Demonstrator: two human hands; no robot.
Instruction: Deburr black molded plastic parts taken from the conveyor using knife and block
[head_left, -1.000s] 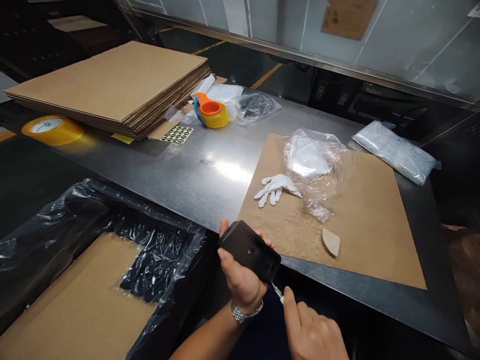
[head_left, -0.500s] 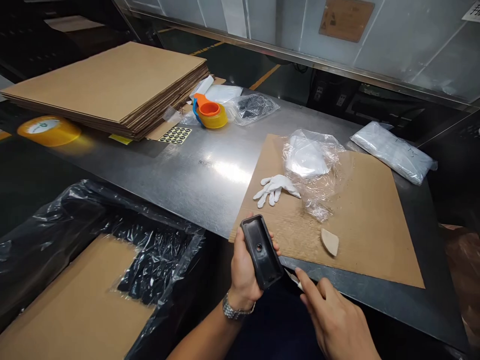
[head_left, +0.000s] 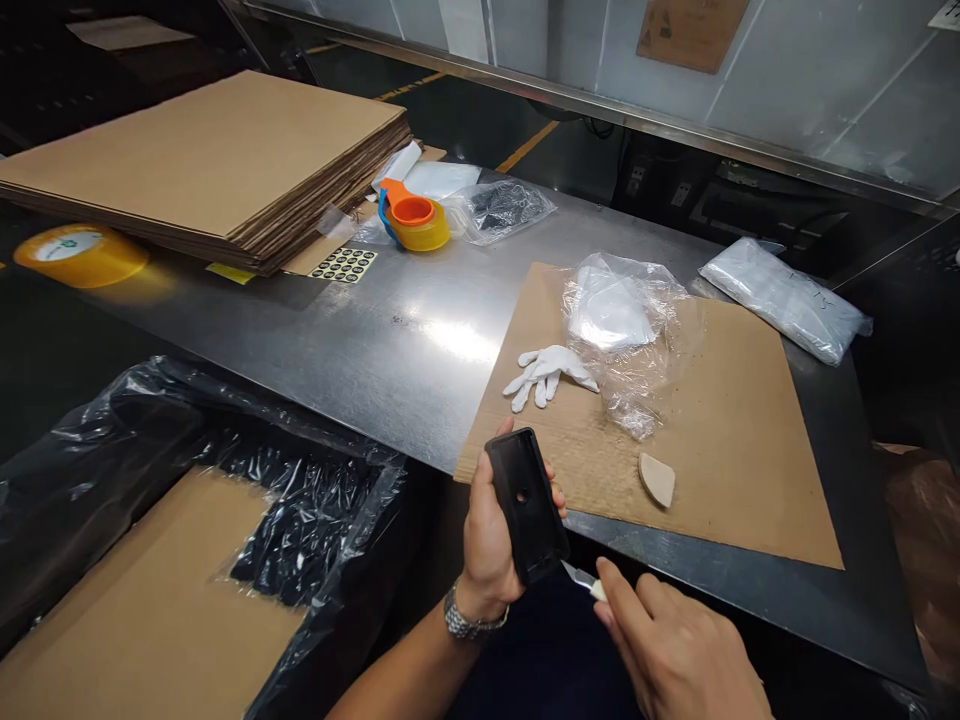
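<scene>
My left hand (head_left: 487, 545) grips a black rectangular plastic part (head_left: 525, 503) with a small hole in its middle, held upright just in front of the steel table's edge. My right hand (head_left: 675, 650) is closed on a small knife (head_left: 583, 577), whose blade tip touches the part's lower right corner. A watch sits on my left wrist. Behind the part lies a brown cardboard sheet (head_left: 720, 440) carrying a white glove (head_left: 546, 372), a crumpled clear plastic bag (head_left: 626, 330) and a small tan wedge (head_left: 657, 479).
The steel table (head_left: 360, 330) holds a stack of flat cardboard (head_left: 217, 160), an orange and yellow tape dispenser (head_left: 412, 220), a sheet of round black stickers (head_left: 343, 265), bagged items (head_left: 784, 297) and a yellow tape roll (head_left: 79, 255). At lower left stands a box lined with black plastic (head_left: 150, 560).
My left hand turned the black part from flat to upright, hollow side towards me. My right hand moved the knife up to the part's lower corner.
</scene>
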